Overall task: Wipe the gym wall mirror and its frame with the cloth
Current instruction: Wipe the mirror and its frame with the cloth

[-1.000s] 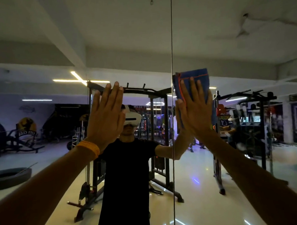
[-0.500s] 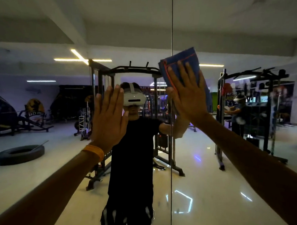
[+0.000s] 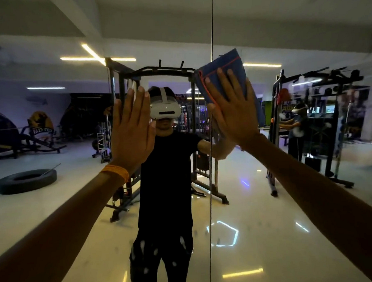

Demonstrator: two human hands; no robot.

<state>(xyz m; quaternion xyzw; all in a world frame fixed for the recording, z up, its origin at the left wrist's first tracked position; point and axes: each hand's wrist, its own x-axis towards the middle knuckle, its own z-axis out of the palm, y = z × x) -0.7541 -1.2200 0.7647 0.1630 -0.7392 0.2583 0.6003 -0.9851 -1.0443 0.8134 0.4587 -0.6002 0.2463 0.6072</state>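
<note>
Our cloth [image 3: 220,75] sat in the upper middle of the frame, straddling the seam [image 3: 210,182] in the mirror [image 3: 268,201], its long axis near upright with the top leaning left. Our right hand [image 3: 233,113] pressed it to the mirror with straight, spread fingers [image 3: 222,83], the cloth poking out above them. Our left hand [image 3: 131,130], left of the seam, lay flat and held nothing.

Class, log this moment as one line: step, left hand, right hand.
step: wiping mirror | right hand: flat, presses blue cloth on mirror | left hand: flat against mirror
</note>
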